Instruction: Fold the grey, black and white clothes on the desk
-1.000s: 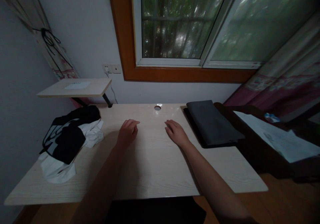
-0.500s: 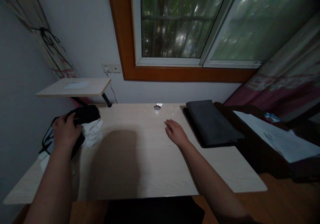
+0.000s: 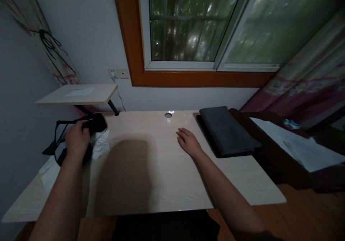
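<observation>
At the left of the desk, my left hand (image 3: 77,138) is closed on a black cloth (image 3: 95,123) with grey patches. The cloth is bunched under my fingers, and thin black edges like straps stand up to the left of the hand. Part of it is hidden by my hand and forearm. White crumpled cloth (image 3: 101,146) lies beneath and beside it. My right hand (image 3: 189,142) lies on the desk (image 3: 172,183), fingers stretched out and holding nothing, left of a dark grey folder-like item (image 3: 228,129).
A small raised shelf (image 3: 99,92) with a paper on it stands at the back left, above the cloths. A round hole (image 3: 168,115) is near the desk's back edge. Right of the desk, a white sheet (image 3: 293,144) lies on a dark surface. A window (image 3: 194,25) is behind.
My left hand went from the desk's middle left to the black cloth and took hold of it. The cloth has shifted and its left edge has risen. My right hand stayed in place.
</observation>
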`<action>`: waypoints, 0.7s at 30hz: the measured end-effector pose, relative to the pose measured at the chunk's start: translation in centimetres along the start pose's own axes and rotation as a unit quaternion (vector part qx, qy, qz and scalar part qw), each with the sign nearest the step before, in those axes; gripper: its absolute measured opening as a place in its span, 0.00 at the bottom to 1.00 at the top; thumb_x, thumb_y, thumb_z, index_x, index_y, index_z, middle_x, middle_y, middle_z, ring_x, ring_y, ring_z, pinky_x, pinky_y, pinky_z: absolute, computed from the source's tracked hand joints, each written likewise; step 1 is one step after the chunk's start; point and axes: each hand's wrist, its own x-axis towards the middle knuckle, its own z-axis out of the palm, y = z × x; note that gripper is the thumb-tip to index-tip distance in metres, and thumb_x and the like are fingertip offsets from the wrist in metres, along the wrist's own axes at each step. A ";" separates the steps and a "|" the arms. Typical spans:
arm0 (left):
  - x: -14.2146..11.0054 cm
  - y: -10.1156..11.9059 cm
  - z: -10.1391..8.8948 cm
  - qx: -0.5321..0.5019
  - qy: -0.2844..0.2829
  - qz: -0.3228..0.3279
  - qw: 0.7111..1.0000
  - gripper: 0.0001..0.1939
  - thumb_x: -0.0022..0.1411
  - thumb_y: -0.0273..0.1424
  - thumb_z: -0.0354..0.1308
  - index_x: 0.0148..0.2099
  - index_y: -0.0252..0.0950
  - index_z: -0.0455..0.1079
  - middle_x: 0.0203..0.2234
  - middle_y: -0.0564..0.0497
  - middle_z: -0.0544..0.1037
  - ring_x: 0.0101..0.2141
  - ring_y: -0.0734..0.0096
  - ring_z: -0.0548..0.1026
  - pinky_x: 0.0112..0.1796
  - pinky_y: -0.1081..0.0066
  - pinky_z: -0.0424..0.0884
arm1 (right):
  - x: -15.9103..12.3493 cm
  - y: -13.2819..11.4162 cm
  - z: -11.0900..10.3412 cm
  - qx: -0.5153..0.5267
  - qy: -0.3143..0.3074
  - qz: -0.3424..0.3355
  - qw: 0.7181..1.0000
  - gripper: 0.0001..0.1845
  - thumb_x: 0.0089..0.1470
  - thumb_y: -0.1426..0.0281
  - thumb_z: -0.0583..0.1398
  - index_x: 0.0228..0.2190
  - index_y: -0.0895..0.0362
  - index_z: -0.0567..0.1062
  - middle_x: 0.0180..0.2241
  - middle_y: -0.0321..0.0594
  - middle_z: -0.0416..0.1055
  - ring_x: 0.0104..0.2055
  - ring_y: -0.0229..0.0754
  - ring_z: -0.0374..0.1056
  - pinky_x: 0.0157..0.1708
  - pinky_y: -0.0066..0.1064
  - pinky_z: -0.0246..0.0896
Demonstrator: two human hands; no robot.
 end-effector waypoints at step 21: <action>-18.7 22.8 3.6 -0.455 -0.509 0.439 0.584 0.31 0.61 0.23 0.54 0.65 0.48 0.70 0.60 0.49 0.75 0.63 0.57 0.70 0.65 0.55 0.63 | 0.1 -1.0 -1.3 0.063 0.003 -0.013 0.998 0.19 0.69 0.62 0.53 0.55 0.49 0.77 0.57 0.41 0.75 0.62 0.50 0.67 0.63 0.47 0.60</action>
